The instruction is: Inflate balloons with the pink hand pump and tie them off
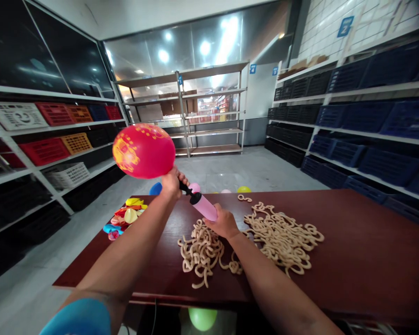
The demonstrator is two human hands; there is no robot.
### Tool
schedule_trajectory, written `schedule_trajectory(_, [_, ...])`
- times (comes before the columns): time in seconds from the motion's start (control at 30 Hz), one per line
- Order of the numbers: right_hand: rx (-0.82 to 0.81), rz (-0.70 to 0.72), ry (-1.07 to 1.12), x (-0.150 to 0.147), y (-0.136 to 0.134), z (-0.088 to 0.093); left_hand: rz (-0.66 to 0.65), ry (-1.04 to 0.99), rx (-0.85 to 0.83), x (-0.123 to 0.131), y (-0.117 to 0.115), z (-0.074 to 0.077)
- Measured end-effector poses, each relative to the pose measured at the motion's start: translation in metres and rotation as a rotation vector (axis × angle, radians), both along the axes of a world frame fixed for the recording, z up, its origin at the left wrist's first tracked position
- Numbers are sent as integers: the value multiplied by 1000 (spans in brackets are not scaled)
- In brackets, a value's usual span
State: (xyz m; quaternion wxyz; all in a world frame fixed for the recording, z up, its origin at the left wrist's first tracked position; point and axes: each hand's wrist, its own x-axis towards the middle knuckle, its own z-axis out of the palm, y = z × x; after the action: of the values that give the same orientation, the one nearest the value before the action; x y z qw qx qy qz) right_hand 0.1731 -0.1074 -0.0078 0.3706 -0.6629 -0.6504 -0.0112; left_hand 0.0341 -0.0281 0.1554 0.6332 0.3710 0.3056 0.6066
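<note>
My left hand (pixel 172 183) is closed at the neck end of an inflated red balloon (pixel 145 151) with yellow print. The balloon's neck is hidden by the fingers. A pink balloon pump (pixel 205 208) with black end parts runs from that hand down to my right hand (pixel 223 222), whose fingers wrap round the pink barrel. Under the pump lies a heap of tan, cord-like curls (pixel 202 251) on the dark red table (pixel 363 260). Another, wider pile of the same curls (pixel 282 235) spreads to the right of my right hand.
Several flat balloons (pixel 129 214) lie at the table's left end. A green balloon (pixel 202 318) is below the near edge; a yellow balloon (pixel 244 189) and a blue balloon (pixel 155 188) show beyond the far edge. Racks of crates (pixel 45 151) line both sides, and metal shelves (pixel 214 132) stand behind.
</note>
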Motion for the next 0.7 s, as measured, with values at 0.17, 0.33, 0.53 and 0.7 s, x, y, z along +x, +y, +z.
schedule_trajectory(0.17, [44,-15,28,1,5,-3,77,-19,94,-38,11,59])
schedule_trajectory(0.33, [38,-16,-4,0,5,-6,95,-22,119,-48,18,64])
schedule_trajectory(0.53, [6,-12,-53,-1,0,-4,41,-8,-27,-9,9,-3])
schedule_trajectory(0.7, [-26,-33,-42,0,0,-4,-8,-35,-82,16,-2,-38])
